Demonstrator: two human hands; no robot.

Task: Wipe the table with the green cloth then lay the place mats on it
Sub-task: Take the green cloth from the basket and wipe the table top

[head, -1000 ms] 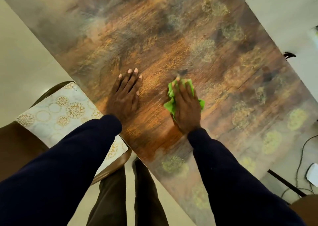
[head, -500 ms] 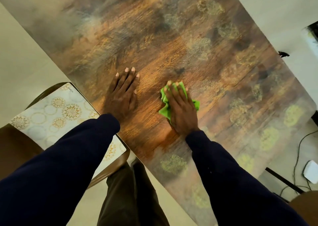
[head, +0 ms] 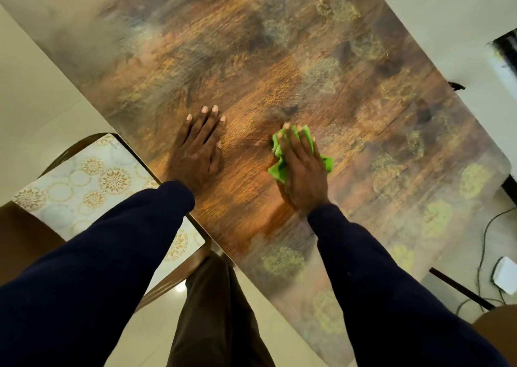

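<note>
Right hand (head: 303, 176) fingers (head: 293, 143) straight, together, pressing crumpled green cloth (head: 277, 171) beneath them onto brown wood-grain table (head: 279, 73) — wiping. Left hand (head: 197, 151) flat, fingers apart — bracing, I judge. Patterned white place mats (head: 92, 179) left of them.

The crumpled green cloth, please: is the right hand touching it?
Touching. The head view shows the right hand pressed flat on the crumpled green cloth.

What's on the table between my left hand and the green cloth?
Nothing: in the head view, only bare wood-grain table shows between the flat left hand and the green cloth, which the right hand presses down.
</note>
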